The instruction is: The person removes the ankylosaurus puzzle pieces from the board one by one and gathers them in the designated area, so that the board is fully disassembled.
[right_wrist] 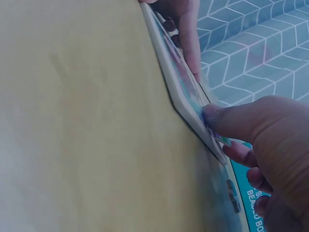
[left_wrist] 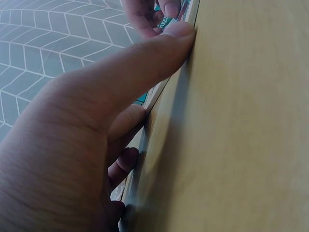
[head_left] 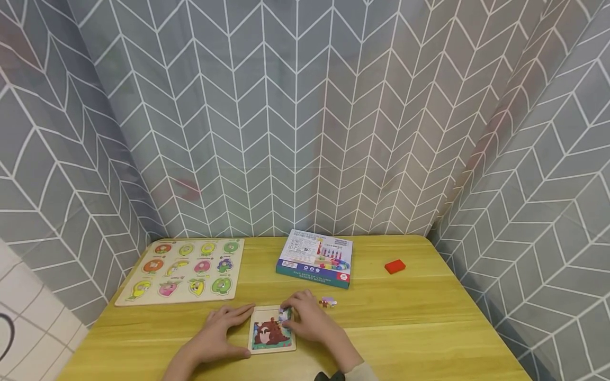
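Observation:
A small square jigsaw puzzle (head_left: pixel 271 350) in a pale wooden frame lies near the table's front. Its picture shows a brown animal; the upper part of the tray shows bare wood. My left hand (head_left: pixel 220 332) touches its left side, index finger at the upper corner and thumb at the lower one, both fairly straight. At the upper right corner my right hand (head_left: pixel 307 317) pinches a puzzle piece (head_left: pixel 284 314) between thumb and finger. The right wrist view shows that piece (right_wrist: pixel 225 140) tilted at the frame's edge, partly hidden by the thumb. Loose puzzle pieces (head_left: pixel 328 302) lie just beyond the right hand.
A fruit-and-vegetable peg board (head_left: pixel 185 271) lies at the back left. Behind the hands is a boxed bead set (head_left: pixel 314 257), and a red block (head_left: pixel 395 266) lies to its right. A grey patterned curtain (head_left: pixel 295 116) hangs around the wooden table (head_left: pixel 429 328).

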The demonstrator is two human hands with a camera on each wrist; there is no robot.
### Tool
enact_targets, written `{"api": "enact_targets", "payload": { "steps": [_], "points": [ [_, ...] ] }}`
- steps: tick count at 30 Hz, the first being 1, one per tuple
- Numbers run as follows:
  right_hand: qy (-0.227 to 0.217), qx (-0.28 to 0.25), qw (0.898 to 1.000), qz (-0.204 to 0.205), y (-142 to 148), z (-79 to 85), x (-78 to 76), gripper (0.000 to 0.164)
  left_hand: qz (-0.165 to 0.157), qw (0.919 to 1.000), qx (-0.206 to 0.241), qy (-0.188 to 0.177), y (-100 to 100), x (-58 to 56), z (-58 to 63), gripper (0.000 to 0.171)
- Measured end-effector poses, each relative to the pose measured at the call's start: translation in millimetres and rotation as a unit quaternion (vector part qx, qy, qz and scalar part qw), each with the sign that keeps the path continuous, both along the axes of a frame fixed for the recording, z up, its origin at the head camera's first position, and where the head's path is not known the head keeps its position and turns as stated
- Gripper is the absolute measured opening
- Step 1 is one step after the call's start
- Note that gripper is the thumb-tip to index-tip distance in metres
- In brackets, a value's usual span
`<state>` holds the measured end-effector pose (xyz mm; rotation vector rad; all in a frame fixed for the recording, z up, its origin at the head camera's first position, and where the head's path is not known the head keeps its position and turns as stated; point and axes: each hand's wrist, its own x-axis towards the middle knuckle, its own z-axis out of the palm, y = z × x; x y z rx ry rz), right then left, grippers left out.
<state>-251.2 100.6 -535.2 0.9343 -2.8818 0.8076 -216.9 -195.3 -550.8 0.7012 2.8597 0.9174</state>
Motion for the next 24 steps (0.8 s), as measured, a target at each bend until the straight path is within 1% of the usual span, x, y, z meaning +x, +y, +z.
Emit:
{"api": "enact_targets", "payload": {
  "steps": [4,9,15,18,24],
  "points": [
    [-0.006,-0.004,1.0,-0.001,3.6,0.9,-0.5,0.031,0.001,1.0,0.0,0.0,-0.3,-0.1,-1.4,0.1],
    [0.001,-0.004,1.0,0.007,5.4,1.8,-0.8,0.03,0.001,1.0,0.001,0.005,-0.3,-0.6,-2.6,0.1],
    [-0.016,-0.001,1.0,0.005,4.6,2.1,-0.7,0.028,0.004,1.0,-0.001,-0.009,0.0,0.0,-2.1,0.102],
    [-0.008,0.007,1.0,0.003,4.7,2.0,-0.1,0.027,0.003,1.0,-0.002,-0.009,0.9,0.0,-1.4,0.102],
    [0.009,0.017,1.0,0.004,3.0,3.1,-0.6,0.025,-0.001,1.0,-0.001,0.002,0.6,0.4,1.3,0.101]
  ]
}}
